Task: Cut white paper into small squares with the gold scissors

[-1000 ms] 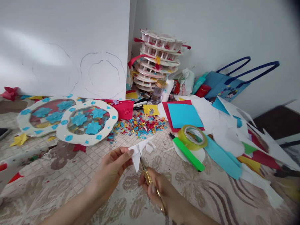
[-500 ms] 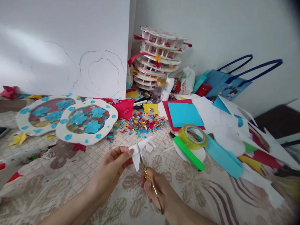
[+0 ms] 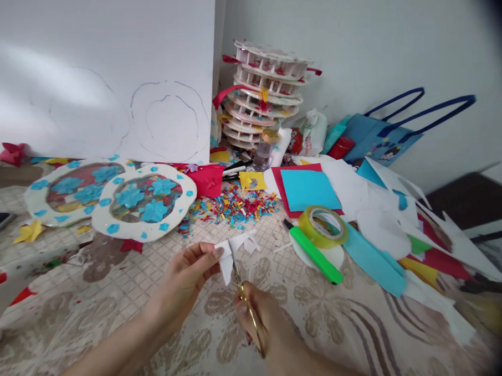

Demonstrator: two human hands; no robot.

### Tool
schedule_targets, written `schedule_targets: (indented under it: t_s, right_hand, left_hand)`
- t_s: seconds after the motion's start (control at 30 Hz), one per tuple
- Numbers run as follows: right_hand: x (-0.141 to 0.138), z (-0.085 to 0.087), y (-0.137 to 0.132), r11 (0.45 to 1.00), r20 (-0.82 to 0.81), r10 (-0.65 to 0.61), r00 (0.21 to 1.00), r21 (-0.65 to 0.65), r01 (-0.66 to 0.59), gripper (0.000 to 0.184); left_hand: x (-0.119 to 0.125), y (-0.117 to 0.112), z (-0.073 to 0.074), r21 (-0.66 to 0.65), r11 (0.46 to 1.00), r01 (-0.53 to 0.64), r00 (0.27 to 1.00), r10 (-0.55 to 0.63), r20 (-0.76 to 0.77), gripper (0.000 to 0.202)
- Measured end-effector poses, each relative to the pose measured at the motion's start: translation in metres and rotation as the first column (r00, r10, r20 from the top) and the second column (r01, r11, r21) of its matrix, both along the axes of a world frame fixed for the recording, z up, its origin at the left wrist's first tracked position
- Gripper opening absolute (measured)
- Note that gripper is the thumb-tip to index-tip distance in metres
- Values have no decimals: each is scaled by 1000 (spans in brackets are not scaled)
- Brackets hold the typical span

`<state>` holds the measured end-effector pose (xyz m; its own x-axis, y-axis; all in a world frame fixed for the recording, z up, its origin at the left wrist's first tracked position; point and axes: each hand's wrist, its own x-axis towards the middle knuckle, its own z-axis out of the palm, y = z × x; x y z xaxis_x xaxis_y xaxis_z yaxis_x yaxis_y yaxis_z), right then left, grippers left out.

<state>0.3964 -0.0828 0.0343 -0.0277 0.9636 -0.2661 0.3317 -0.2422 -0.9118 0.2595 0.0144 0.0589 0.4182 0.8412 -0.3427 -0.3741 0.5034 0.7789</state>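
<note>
I have the white paper [image 3: 226, 262] over the surface [image 3: 179, 363], between the two hands and against the blades of the scissors [image 3: 243, 295]. I judge it light and thin, easily creased or torn, so a gentle pinch at its left edge, clear of the metal, suits it best. My left hand [image 3: 192, 268] has thumb and fingers clamped there, forearm slanting in from lower left. My right hand [image 3: 270, 320] has its fingers wrapped about the gold handles, likely smooth and heavier, with the blades pointing forward.
</note>
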Motion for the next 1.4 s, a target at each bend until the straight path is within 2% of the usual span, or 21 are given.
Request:
schedule_targets:
  t_s: [0.2, 0.4, 0.6, 0.77, 0.87, 0.97, 1.07, 1.23, 1.4]
  right_hand:
    - [-9, 4, 4, 988, -63, -99, 993, -126, 90, 36]
    - [-6, -9, 1, 998, -33, -65, 997, 8, 65, 34]
    - [-8, -7, -1, 998, -48, -60, 997, -5, 60, 39]
    - [-13, -5, 0, 989, -140, -109, 984, -112, 94, 53]
    - [-15, -7, -2, 988, -258, -141, 956, -95, 121, 59]
    - [-13, -5, -4, 986, -440, -169, 882, -83, 147, 56]
    - [-6, 0, -1, 977, -513, -192, 837, -22, 210, 53]
    - [11, 10, 9, 940, -446, -271, 853, 68, 334, 42]
    - [16, 19, 11, 940, -414, -259, 873, 98, 326, 34]
  left_hand:
    - [-1, 0, 1, 12, 1000, 14, 1000, -14, 2, 16]
    - [-2, 1, 1, 18, 999, 28, 1000, -28, 6, 16]
    - [-3, 1, 3, -3, 999, 45, 999, -45, 4, 16]
    - [-2, 1, 2, 0, 997, 77, 997, -77, -1, 14]
    - [-2, 0, 3, -18, 994, 105, 994, -105, 0, 14]
    - [-4, 1, 7, -36, 986, 165, 986, -165, 7, 14]
    - [-5, 2, 9, -34, 974, 225, 974, -225, 15, 13]
    - [-5, 0, 5, 32, 953, 300, 954, -300, -26, 12]
    - [-4, -4, 3, 199, 912, 358, 933, -340, -123, 9]
